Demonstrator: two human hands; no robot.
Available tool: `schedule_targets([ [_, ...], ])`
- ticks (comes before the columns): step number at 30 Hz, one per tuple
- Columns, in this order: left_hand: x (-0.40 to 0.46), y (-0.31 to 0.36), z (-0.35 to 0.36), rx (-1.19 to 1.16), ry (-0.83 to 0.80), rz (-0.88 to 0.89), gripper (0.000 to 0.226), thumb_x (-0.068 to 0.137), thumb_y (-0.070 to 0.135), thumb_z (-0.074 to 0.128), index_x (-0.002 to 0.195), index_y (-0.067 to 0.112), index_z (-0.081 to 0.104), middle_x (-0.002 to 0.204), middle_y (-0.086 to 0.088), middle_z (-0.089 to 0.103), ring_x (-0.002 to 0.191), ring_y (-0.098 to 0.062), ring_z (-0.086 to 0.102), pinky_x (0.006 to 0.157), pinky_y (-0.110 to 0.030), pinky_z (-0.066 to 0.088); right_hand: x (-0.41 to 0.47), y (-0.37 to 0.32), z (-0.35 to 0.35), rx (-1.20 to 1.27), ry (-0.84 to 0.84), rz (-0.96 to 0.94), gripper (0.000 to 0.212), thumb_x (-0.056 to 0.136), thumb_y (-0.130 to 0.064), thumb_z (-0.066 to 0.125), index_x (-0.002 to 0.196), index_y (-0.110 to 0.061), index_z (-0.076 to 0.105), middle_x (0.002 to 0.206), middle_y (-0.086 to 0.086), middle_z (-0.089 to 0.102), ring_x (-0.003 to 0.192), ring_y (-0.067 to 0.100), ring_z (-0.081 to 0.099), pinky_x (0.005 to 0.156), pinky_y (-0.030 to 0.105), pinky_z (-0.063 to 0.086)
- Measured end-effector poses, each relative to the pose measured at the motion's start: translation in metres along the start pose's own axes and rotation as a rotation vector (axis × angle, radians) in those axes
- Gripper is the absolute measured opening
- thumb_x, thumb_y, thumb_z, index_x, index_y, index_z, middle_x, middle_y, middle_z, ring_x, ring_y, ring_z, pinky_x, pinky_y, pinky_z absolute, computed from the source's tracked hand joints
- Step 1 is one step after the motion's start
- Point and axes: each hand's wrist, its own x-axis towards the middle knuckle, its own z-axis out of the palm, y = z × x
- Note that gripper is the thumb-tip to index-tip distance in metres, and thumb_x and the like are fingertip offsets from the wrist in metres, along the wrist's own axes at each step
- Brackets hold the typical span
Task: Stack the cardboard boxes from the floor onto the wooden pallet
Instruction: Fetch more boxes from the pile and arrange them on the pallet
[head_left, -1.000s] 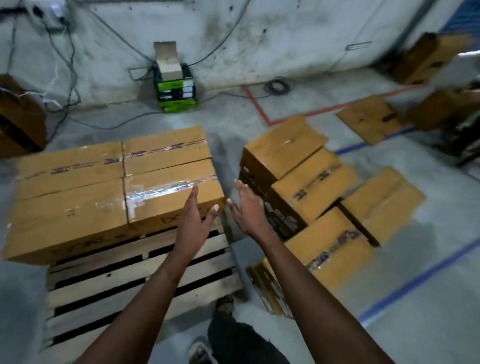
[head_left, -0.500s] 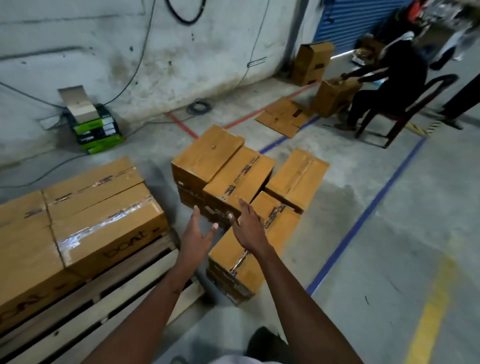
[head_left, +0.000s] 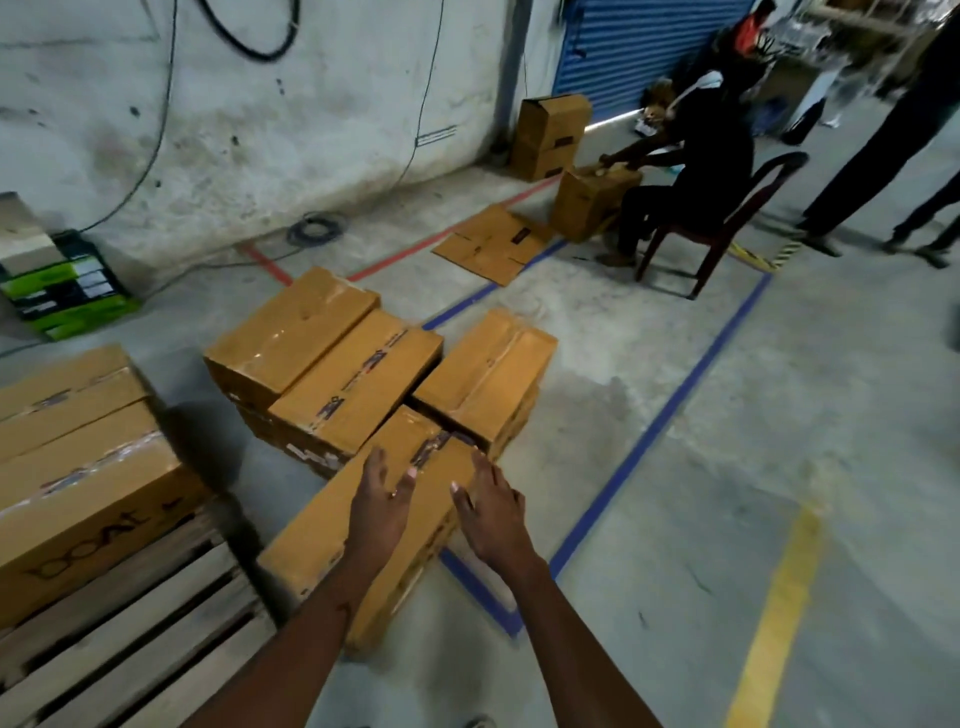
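Several taped cardboard boxes lie on the concrete floor in a cluster. The nearest box (head_left: 322, 540) lies lengthwise toward me. My left hand (head_left: 382, 506) hovers over its top with fingers spread and holds nothing. My right hand (head_left: 493, 514) is beside the box's right edge, fingers straight, also holding nothing. Behind it lie a taped box (head_left: 358, 384), a higher one (head_left: 291, 332) and a box to the right (head_left: 488, 374). The wooden pallet (head_left: 135, 639) sits at the lower left, with stacked boxes (head_left: 88, 493) on its far part.
A flattened carton (head_left: 491, 244) lies on the floor further back. A person sits on a chair (head_left: 722, 223) at the right with an open box (head_left: 587, 202). Another person's legs (head_left: 872, 171) stand at far right. Green packages (head_left: 62, 291) rest against the wall.
My view swung right and down, away from the pallet toward the floor boxes. Both hands have moved forward and down until they are over the nearest box.
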Motion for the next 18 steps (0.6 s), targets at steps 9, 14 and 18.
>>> schedule_targets([
  [9, 0.038, 0.061, 0.121, -0.046, -0.016, -0.038, 0.070, 0.105, 0.032, 0.062, 0.164, 0.020, 0.027, 0.164, -0.001, 0.041, 0.150, -0.022, 0.041, 0.117, -0.044, 0.042, 0.061, 0.086, -0.097, 0.062, 0.040, 0.019, 0.075, 0.106, -0.065, 0.029, 0.167, -0.023, 0.022, 0.169, 0.005, 0.034, 0.150, 0.028, 0.039, 0.120, 0.052, 0.027],
  [14, 0.089, 0.073, 0.178, -0.112, 0.030, -0.149, 0.067, 0.105, 0.030, 0.061, 0.163, 0.017, 0.030, 0.163, -0.005, 0.043, 0.149, -0.026, 0.042, 0.113, -0.042, 0.042, 0.121, 0.133, -0.126, 0.068, 0.023, 0.027, 0.069, 0.108, -0.062, 0.036, 0.166, -0.027, 0.021, 0.169, 0.003, 0.033, 0.151, 0.027, 0.038, 0.120, 0.053, 0.026],
  [18, 0.139, 0.070, 0.219, -0.168, 0.043, -0.229, 0.066, 0.104, 0.028, 0.063, 0.162, 0.014, 0.033, 0.162, -0.010, 0.044, 0.148, -0.030, 0.043, 0.112, -0.044, 0.043, 0.185, 0.170, -0.151, 0.026, -0.022, 0.008, 0.072, 0.107, -0.065, 0.035, 0.167, -0.028, 0.020, 0.170, 0.002, 0.034, 0.153, 0.025, 0.036, 0.122, 0.054, 0.025],
])
